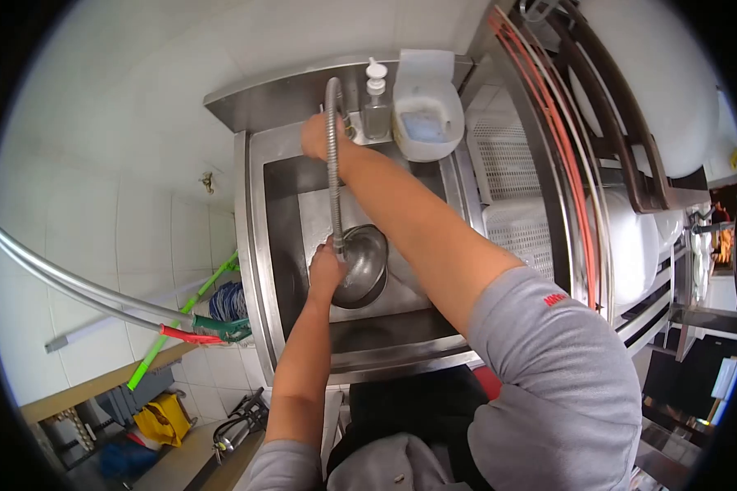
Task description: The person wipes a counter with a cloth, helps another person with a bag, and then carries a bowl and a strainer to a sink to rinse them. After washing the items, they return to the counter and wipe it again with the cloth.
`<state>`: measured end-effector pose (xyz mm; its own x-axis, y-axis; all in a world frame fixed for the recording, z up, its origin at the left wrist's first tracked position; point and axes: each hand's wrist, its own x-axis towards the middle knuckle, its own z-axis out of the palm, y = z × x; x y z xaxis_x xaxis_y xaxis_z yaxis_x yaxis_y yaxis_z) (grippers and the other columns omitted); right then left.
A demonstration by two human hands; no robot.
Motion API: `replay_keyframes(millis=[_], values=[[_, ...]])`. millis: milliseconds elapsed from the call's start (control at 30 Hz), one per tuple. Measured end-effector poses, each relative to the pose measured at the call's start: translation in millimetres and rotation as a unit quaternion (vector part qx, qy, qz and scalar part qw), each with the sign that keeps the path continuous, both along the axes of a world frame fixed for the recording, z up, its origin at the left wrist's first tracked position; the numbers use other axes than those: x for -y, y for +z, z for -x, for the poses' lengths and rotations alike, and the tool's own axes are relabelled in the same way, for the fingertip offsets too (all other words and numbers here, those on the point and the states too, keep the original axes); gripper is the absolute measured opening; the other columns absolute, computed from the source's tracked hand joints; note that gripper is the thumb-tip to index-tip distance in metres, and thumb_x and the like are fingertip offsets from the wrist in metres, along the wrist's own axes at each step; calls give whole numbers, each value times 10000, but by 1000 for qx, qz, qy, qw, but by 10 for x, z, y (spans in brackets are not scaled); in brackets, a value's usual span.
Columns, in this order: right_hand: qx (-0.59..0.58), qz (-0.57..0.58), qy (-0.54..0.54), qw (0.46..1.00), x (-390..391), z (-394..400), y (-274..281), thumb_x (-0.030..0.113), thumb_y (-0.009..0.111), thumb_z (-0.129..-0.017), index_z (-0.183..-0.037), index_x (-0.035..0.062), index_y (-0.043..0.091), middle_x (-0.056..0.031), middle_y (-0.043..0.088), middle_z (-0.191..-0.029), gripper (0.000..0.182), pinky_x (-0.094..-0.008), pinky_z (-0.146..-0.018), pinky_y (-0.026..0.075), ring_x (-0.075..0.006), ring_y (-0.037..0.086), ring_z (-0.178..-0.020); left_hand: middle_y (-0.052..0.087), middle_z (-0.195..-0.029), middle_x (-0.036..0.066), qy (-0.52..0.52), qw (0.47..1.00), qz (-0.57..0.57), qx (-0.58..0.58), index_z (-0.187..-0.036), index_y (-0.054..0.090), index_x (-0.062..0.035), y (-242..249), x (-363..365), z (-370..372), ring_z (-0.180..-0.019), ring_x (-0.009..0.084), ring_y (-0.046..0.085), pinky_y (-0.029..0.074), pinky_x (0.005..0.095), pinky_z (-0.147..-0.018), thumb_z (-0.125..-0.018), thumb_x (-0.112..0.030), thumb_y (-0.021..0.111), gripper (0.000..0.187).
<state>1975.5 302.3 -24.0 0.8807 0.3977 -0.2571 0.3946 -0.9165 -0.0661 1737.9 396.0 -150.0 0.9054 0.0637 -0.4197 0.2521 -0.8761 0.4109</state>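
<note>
Inside the steel sink lies a round metal bowl. My left hand is at the bowl's left edge, just under the end of the flexible spring faucet; its fingers look closed, but whether they grip the bowl or the faucet's end is too small to tell. My right hand reaches to the base of the faucet at the back of the sink, its fingers mostly hidden behind the hose. Beside it stand a pump bottle and a white container with something bluish inside.
White perforated baskets are on the right, beside a rack with red and white rods. Long-handled tools with green and red parts lean at the left. A yellow bag lies at the lower left.
</note>
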Motion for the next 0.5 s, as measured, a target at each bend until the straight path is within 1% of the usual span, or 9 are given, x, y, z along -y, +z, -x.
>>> replay_keyframes(millis=[67, 100, 200, 233, 300, 367, 433, 467, 500], values=[[-24, 14, 32, 999, 55, 106, 36, 188, 558, -835, -1128, -43, 655, -286, 521, -1325, 385, -494, -927, 466, -372, 539, -1209, 611, -1197, 243, -49, 971, 203, 115, -1334, 522, -75, -34, 43, -105, -1108, 427, 582, 469, 441, -961, -762, -58, 496, 572], [105, 55, 18, 993, 38, 194, -90, 179, 560, -836, -1137, -15, 659, -263, 530, -1325, 371, -491, -924, 471, -347, 564, -1183, 609, -1213, 232, -18, 967, 247, 63, -1309, 546, -68, 92, 91, -153, -1102, 434, 582, 471, 438, -960, -750, -85, 486, 562], [312, -220, -41, 923, 111, 660, -522, 185, 587, -849, -1021, 56, 680, -196, 576, -1276, 234, -437, -917, 493, -303, 624, -1083, 607, -1198, 267, -4, 980, 196, 28, -1309, 540, -52, -46, 64, -69, -1043, 433, 616, 482, 429, -943, -753, -76, 489, 560], [206, -420, -24, 884, 287, 954, -396, 186, 595, -856, -967, 52, 678, -191, 602, -1234, 193, -414, -914, 499, -312, 627, -1065, 627, -1150, 276, -32, 997, 65, -40, -1327, 511, -33, -50, 67, -27, -981, 402, 657, 530, 441, -881, -769, -63, 495, 559], [291, -480, -132, 817, 585, 1310, -366, 191, 600, -874, -902, 50, 663, -166, 657, -1125, 157, -381, -872, 520, -308, 639, -1024, 619, -1157, 267, 152, 942, 265, -136, -1351, 466, -8, 249, 22, 244, -927, 368, 678, 570, 462, -808, -805, -56, 489, 548], [285, -529, -271, 751, 1086, 1472, 91, 232, 624, -848, -850, 18, 666, -149, 679, -999, 219, -430, -869, 514, -342, 645, -968, 612, -1158, 227, 280, 852, 358, -260, -1368, 427, 10, -253, -326, 429, -911, 345, 680, 592, 467, -749, -834, -44, 473, 539], [257, -425, -341, 798, 1504, 1194, 332, 236, 611, -847, -955, 16, 676, -161, 666, -1091, 254, -430, -901, 505, -353, 635, -1015, 610, -1159, 220, 326, 799, 409, -298, -1369, 425, 19, -331, -597, 557, -913, 336, 678, 582, 455, -775, -831, -20, 455, 540], [161, -311, -343, 871, 1673, 1011, 413, 216, 594, -848, -1041, 18, 664, -171, 643, -1155, 285, -427, -930, 492, -357, 617, -1067, 607, -1161, 213, 368, 741, 454, -331, -1370, 422, 29, -367, -664, 616, -916, 328, 677, 572, 443, -800, -828, 5, 438, 542], [66, -190, -335, 920, 1787, 774, 476, 195, 578, -849, -1126, 20, 653, -180, 620, -1220, 336, -423, -959, 479, -362, 598, -1120, 607, -1161, 213, 367, 740, 455, -332, -1370, 422, 29, -599, -651, 589, -916, 328, 677, 572, 443, -800, -828, 5, 438, 542]])
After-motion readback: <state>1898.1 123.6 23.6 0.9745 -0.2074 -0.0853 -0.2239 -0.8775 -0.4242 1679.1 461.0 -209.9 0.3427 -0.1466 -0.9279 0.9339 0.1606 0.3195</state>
